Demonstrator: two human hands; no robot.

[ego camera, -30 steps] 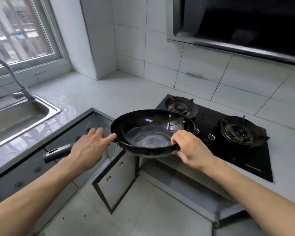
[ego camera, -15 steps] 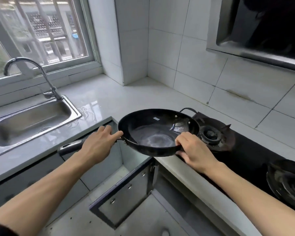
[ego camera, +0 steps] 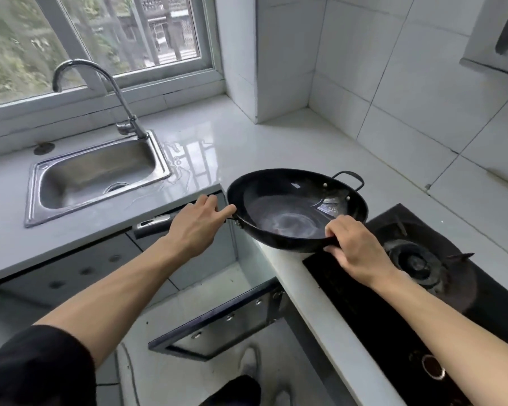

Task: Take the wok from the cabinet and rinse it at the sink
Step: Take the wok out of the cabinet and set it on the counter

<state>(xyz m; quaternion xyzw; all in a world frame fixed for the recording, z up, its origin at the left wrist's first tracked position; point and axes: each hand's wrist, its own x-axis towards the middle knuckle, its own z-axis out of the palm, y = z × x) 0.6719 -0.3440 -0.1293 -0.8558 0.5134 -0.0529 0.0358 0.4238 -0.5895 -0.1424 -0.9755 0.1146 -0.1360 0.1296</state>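
The black wok [ego camera: 296,209] was held in the air between the two hands, above the corner where the desk [ego camera: 247,136] turns and over the open cabinet below. The left hand [ego camera: 197,227] was wrapped around the wok's long handle [ego camera: 154,225], whose metal-tipped end stuck out behind the wrist, with the forefinger stretched toward the rim. The right hand [ego camera: 355,247] pinched the wok's near rim, the thumb lying over the edge inside and the fingers curled underneath. On the far side of the wok from both hands, a small loop handle [ego camera: 349,178] pointed toward the tiled wall. The inside of the wok looked dull, with pale swirled marks at the bottom.

The steel sink [ego camera: 97,174] sat beyond and to the left of the left hand, well apart from the wok, with a curved tap [ego camera: 100,89] rising behind it. Just right of the right hand lay the black gas hob [ego camera: 349,288] with a burner [ego camera: 414,265]. Below the hands, the cabinet door [ego camera: 223,323] stood open.
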